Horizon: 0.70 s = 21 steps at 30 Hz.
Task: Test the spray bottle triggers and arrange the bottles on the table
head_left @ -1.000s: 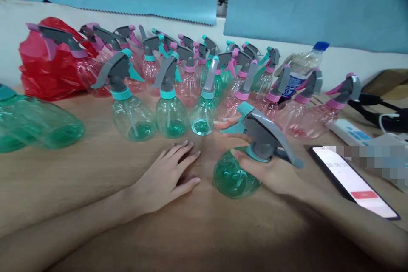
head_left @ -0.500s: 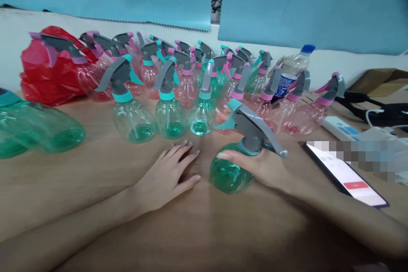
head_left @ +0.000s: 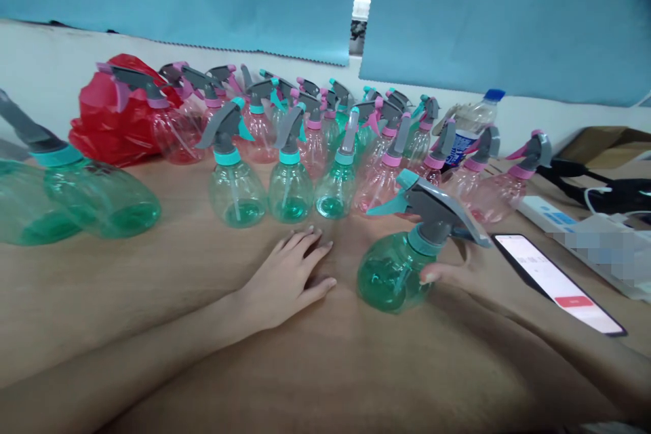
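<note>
A green spray bottle (head_left: 394,274) with a grey and turquoise trigger head stands on the table in front of me, with some liquid inside. Just to its right is my right hand (head_left: 470,278), its thumb stretched out by the bottle's shoulder and the palm apart from the bottle. The other fingers of that hand are mostly hidden behind the bottle. My left hand (head_left: 289,278) lies flat on the table, palm down, fingers spread, holding nothing. Beyond it stand green spray bottles in a row, among them a turquoise-collared bottle (head_left: 289,193) and a shorter-looking bottle (head_left: 336,190).
Several pink and green spray bottles crowd the back, including a pink bottle (head_left: 175,135) before a red plastic bag (head_left: 116,115). More green bottles (head_left: 109,200) stand at left. At right are a lit phone (head_left: 554,281), a white power strip (head_left: 546,213) and a blue-capped bottle (head_left: 475,122).
My right hand has loosened from the green spray bottle and drawn back to the right, its thumb sliding off the front. My left hand stays flat. The camera view has shifted slightly left.
</note>
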{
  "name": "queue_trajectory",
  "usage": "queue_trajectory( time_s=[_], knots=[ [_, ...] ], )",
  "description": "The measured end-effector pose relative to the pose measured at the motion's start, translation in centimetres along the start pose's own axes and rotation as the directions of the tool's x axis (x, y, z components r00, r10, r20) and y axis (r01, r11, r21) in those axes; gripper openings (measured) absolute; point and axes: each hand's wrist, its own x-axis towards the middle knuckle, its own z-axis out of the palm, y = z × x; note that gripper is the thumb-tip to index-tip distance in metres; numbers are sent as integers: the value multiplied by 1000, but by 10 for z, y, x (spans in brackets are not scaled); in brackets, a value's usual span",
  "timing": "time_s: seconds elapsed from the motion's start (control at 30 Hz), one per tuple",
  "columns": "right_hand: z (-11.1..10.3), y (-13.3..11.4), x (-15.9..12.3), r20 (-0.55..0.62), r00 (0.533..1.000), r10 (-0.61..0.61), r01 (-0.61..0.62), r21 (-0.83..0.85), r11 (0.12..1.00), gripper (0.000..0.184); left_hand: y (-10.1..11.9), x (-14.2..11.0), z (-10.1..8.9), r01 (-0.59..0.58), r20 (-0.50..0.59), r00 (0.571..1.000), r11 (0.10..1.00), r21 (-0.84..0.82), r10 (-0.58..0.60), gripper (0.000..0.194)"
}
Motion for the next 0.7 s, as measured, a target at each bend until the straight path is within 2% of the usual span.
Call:
queue_trajectory(
  time_s=[0.07,0.1,0.2,0.27,0.37,0.47,0.57,0.6,0.7],
  knots=[
    [-5,4,-11,50,997,58,-55,-65,996,71,1,0,0,-5,-7,1000,1000,16,5,55],
    [-7,5,-16,35,994,107,-102,-136,986,67,2,0,0,-9,-10,1000,1000,28,9,55],
    [-6,1,-27,12,978,207,-195,-291,937,39,5,-2,1,-28,0,1000,997,71,28,54],
    [0,-5,-28,5,976,216,-204,-314,927,37,7,-6,0,-45,12,999,995,84,44,51],
    [15,-20,-18,42,987,156,-136,-306,942,44,6,-21,-5,-63,29,998,994,93,60,48],
    [37,-41,2,113,992,47,-10,-303,953,42,-1,-48,-17,-52,45,998,994,98,48,46],
    [67,-63,26,169,986,-10,63,-312,948,42,-14,-84,-33,-6,38,999,995,99,2,43],
    [79,-70,35,230,973,-16,85,-294,952,42,-19,-96,-38,16,33,999,993,114,-20,43],
    [118,-91,62,262,956,-133,194,-221,956,44,-36,-135,-52,104,-22,995,982,157,-102,46]
  ],
)
